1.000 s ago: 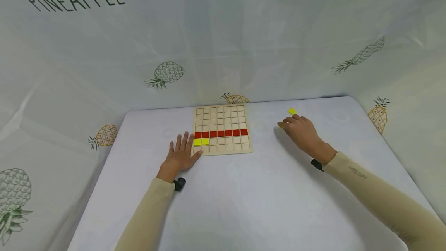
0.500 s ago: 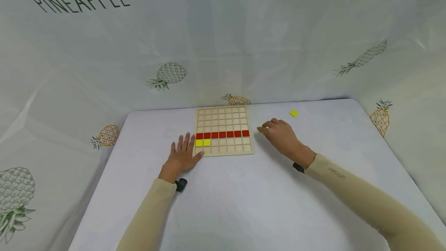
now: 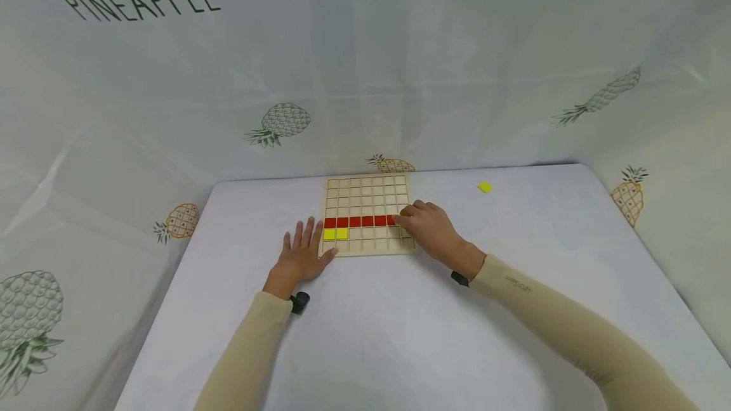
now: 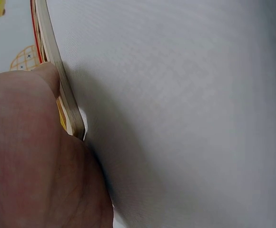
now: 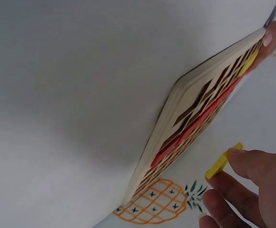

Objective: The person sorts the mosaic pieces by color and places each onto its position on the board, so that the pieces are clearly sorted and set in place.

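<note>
A square wooden grid board (image 3: 365, 191) lies near the table's far edge. One row of it holds red tiles (image 3: 362, 221), and two yellow tiles (image 3: 335, 234) sit at the left of the row below. My left hand (image 3: 298, 260) rests flat at the board's left edge, fingers spread, thumb over the near left corner. Over the board's right side is my right hand (image 3: 431, 231), hiding the end of the red row. In the right wrist view its thumb and forefinger pinch a small yellow tile (image 5: 219, 166), raised above the board.
Another yellow tile (image 3: 485, 187) lies on the white table (image 3: 377, 322), back right of the board. Behind the table hangs a pale curtain (image 3: 365, 68) printed with pineapples. Black wrist cameras sit at both wrists.
My right hand has moved left from beside the loose tile to over the board, carrying the yellow tile. The left hand has stayed at the board's edge.
</note>
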`<action>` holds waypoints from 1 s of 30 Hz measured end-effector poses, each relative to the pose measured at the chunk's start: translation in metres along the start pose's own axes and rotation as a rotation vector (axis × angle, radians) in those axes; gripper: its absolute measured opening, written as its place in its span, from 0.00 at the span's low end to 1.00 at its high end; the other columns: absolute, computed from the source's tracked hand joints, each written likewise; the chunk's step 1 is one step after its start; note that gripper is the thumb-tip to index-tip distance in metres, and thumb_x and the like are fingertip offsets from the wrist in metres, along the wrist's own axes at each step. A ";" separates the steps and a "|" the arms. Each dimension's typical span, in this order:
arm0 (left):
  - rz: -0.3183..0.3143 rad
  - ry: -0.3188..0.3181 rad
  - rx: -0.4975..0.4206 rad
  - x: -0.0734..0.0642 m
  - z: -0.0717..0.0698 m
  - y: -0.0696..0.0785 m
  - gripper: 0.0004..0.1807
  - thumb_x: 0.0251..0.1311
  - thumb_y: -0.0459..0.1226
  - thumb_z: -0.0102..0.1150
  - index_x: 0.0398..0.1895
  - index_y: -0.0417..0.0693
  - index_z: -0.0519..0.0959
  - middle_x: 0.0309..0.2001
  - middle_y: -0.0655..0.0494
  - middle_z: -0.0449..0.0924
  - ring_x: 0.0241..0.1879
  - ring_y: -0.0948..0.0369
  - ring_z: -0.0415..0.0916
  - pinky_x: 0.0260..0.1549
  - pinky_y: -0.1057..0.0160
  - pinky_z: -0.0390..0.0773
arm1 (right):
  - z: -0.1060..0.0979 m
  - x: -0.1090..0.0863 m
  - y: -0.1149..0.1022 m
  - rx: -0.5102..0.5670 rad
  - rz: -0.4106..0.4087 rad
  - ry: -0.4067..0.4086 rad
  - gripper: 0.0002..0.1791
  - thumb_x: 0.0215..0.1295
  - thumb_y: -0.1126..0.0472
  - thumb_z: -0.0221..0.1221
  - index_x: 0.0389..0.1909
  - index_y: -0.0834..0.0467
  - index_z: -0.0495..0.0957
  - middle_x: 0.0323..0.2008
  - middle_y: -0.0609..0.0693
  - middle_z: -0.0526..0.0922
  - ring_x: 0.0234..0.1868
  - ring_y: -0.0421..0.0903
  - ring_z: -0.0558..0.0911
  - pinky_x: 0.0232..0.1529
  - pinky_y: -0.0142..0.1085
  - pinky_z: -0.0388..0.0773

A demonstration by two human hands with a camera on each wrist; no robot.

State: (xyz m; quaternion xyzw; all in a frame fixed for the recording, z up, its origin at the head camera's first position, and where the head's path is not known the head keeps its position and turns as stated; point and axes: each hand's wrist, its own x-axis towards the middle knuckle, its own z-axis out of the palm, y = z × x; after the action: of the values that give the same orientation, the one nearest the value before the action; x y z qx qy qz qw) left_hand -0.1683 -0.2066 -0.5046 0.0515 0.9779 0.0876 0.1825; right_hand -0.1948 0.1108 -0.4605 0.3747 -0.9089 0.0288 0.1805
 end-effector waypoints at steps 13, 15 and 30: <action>-0.009 0.012 0.018 0.003 0.005 -0.002 0.50 0.78 0.63 0.42 0.88 0.47 0.36 0.87 0.42 0.26 0.85 0.40 0.24 0.79 0.34 0.30 | 0.014 0.026 -0.030 0.044 -0.015 -0.013 0.18 0.60 0.71 0.74 0.49 0.51 0.91 0.43 0.49 0.91 0.46 0.50 0.85 0.47 0.42 0.85; -0.006 0.015 0.019 0.003 0.005 -0.001 0.50 0.78 0.63 0.42 0.88 0.46 0.36 0.87 0.42 0.26 0.85 0.40 0.25 0.79 0.34 0.30 | 0.016 0.029 -0.034 0.044 -0.018 -0.014 0.16 0.62 0.70 0.74 0.48 0.51 0.91 0.43 0.48 0.91 0.45 0.49 0.85 0.46 0.41 0.85; 0.006 0.004 0.017 0.000 -0.001 0.001 0.49 0.79 0.62 0.40 0.87 0.44 0.36 0.86 0.41 0.26 0.85 0.39 0.24 0.79 0.34 0.30 | 0.028 0.049 -0.055 0.089 0.005 -0.086 0.14 0.66 0.65 0.72 0.51 0.51 0.91 0.45 0.48 0.91 0.47 0.49 0.85 0.50 0.40 0.84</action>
State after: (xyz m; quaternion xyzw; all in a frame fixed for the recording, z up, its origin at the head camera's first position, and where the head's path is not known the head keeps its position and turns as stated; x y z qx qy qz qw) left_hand -0.1681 -0.2058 -0.5033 0.0560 0.9788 0.0801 0.1800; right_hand -0.1970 0.0335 -0.4741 0.3812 -0.9145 0.0535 0.1244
